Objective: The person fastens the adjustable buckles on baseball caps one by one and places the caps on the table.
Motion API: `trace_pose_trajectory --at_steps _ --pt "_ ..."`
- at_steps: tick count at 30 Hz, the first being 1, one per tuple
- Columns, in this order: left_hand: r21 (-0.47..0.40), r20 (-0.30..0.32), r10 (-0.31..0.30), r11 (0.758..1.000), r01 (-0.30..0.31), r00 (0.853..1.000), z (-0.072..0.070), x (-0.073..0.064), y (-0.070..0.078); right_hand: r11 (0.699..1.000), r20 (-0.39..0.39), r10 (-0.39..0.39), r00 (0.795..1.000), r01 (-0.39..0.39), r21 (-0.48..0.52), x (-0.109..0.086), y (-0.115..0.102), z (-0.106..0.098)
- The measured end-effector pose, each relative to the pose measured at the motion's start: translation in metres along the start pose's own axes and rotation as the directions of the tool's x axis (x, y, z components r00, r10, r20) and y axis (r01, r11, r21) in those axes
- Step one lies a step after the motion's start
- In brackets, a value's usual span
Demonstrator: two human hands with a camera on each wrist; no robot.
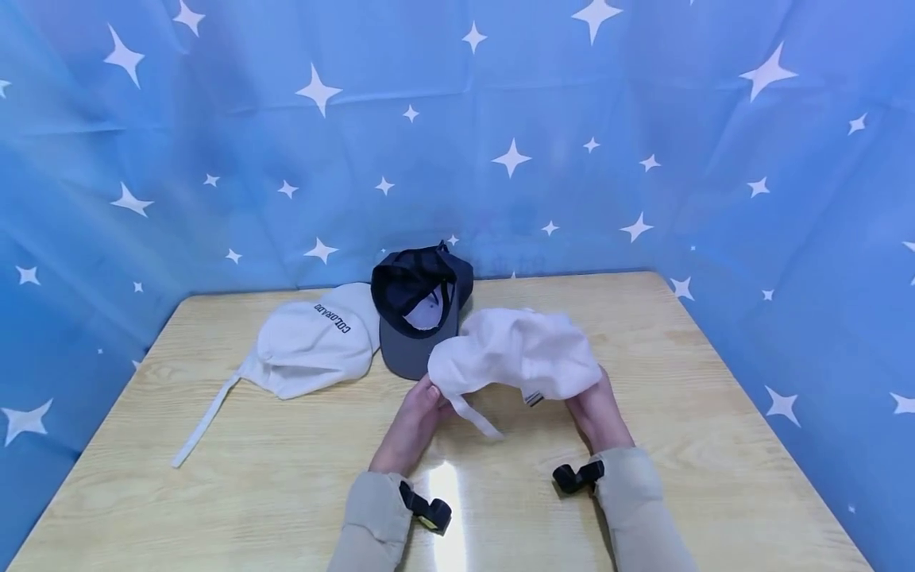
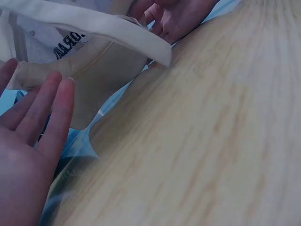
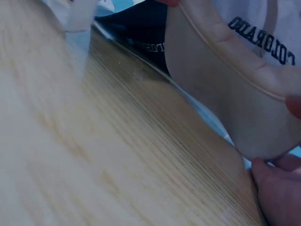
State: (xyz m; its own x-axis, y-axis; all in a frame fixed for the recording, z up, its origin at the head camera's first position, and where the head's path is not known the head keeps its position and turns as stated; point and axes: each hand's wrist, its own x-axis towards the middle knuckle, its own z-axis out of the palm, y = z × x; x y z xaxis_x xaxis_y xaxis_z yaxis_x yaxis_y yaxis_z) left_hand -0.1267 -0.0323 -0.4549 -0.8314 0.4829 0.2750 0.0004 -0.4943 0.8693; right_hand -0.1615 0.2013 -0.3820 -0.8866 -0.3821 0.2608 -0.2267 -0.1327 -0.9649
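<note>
Both hands hold up a white baseball cap (image 1: 525, 349) over the front middle of the table; its loose strap (image 1: 475, 417) hangs down on the left. Thumb and fingers of the left hand (image 1: 415, 421) pinch the cap's left edge, while several of its other fingers (image 2: 61, 110) extend fairly straight beneath. At the opposite side, the right hand (image 1: 600, 409) grips the cap's edge, with its thumb (image 3: 294, 106) on the brim (image 3: 207, 75) and fingers below. Dark COLORADO lettering (image 3: 261, 37) shows on the crown in the right wrist view.
Behind the held cap, a dark cap (image 1: 407, 349) lies with its hollow facing up. To its left rests another white COLORADO cap (image 1: 307, 342), its strap (image 1: 207, 421) stretched across the wooden table (image 1: 236, 508). A blue star-patterned curtain (image 1: 429, 143) surrounds the far sides.
</note>
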Motion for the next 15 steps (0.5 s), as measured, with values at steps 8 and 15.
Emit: trace_pose_trajectory --at_steps 8,15 --pt "0.008 0.004 -0.038 0.999 0.038 0.999 -0.001 -0.005 -0.001 0.989 -0.132 0.101 0.986 -0.085 0.117 -0.015 0.023 -0.008" --pt "0.033 -0.029 -0.132 0.990 0.133 0.991 0.001 -0.004 -0.002 0.922 -0.380 0.283 0.880 -0.142 0.359 -0.045 0.047 -0.024"
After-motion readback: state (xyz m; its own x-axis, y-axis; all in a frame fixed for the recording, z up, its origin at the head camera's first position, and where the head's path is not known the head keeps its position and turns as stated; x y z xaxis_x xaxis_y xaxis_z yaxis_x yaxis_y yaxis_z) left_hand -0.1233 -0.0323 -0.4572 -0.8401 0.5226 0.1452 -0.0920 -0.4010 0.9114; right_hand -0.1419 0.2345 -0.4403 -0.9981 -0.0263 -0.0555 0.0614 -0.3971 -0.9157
